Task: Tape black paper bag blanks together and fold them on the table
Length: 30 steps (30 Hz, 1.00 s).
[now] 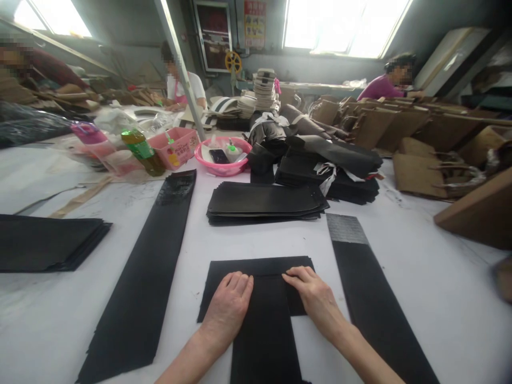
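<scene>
A long black strip of sheet material [264,341] runs from the near edge up to a wider black piece [256,265], its far end lying over that piece. My left hand [231,301] is closed at the strip's far left corner, fingers bent down onto it. At the far right corner my right hand [314,292] pinches the strip's edge between thumb and fingers. The fingertips partly hide both corners. Beyond my hands lies a stack of black pieces [264,201].
Black strips flank my hands, one left [148,277] and one right [376,288] with a shiny grey end. Another black stack [48,242] lies far left. Behind stand a pink basin [224,169], a pink box [180,149], a green-labelled bottle [140,149] and brown bags [416,168]. Several co-workers are beyond.
</scene>
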### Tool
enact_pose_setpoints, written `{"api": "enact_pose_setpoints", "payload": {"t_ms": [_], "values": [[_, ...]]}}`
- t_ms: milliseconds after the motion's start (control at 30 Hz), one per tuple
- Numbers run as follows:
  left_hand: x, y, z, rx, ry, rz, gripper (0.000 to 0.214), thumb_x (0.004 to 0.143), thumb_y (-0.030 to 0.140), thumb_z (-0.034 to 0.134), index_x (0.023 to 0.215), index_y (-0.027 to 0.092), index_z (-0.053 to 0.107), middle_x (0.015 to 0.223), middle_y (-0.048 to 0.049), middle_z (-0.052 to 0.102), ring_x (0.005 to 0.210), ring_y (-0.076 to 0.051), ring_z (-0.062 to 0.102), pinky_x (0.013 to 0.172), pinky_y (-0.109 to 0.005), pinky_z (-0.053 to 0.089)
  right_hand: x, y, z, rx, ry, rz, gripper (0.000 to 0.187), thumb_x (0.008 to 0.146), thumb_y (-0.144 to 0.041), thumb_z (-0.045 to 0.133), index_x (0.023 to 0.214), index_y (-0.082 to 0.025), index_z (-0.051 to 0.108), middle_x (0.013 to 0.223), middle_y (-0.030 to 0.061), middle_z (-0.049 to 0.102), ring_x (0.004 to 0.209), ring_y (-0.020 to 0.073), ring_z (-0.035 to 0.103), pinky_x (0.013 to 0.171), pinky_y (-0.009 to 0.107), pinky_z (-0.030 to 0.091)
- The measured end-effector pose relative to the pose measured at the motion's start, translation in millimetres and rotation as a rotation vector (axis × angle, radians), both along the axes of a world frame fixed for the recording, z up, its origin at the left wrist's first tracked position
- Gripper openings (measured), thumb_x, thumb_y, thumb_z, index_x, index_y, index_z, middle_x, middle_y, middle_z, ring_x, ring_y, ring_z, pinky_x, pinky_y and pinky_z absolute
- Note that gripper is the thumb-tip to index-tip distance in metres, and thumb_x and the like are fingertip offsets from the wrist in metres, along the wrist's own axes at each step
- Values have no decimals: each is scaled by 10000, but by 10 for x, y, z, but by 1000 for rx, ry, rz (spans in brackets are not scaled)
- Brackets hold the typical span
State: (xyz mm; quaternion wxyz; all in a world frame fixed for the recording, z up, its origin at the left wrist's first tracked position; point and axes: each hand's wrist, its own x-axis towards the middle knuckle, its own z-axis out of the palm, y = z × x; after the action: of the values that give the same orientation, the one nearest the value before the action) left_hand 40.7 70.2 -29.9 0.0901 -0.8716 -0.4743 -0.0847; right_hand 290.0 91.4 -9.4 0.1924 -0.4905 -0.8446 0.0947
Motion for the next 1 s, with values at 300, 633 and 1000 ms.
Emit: {"api": "enact_pose_setpoints", "payload": {"t_ms": [300, 633, 1000], "values": [[-5, -12, -27, -10, -220, 40, 282, 846, -14, 414, 1000, 148, 585, 1068, -80, 573, 1036, -236, 539, 952, -418, 472, -426, 89, 185, -77, 0, -140, 138, 842, -174, 652, 958, -251, 653, 933, 5, 636, 927, 180, 572, 790, 300, 468], [-62, -38, 169, -43, -617, 171, 252, 907, 181, 495, 1154, 172, 547, 1089, -98, 554, 1041, -244, 536, 899, -464, 479, -570, 237, 311, -237, 24, -103, 77, 777, -198, 682, 718, -228, 642, 733, -52, 641, 690, 117, 591, 607, 217, 377], [49, -32, 679, -241, -791, -45, 151, 923, 219, 498, 828, 194, 612, 809, -5, 624, 810, -159, 581, 842, -334, 472, -584, -134, 725, -183, 133, -33, 140, 893, -230, 537, 833, -276, 655, 814, -60, 688, 804, 130, 626, 777, 248, 411]]}}
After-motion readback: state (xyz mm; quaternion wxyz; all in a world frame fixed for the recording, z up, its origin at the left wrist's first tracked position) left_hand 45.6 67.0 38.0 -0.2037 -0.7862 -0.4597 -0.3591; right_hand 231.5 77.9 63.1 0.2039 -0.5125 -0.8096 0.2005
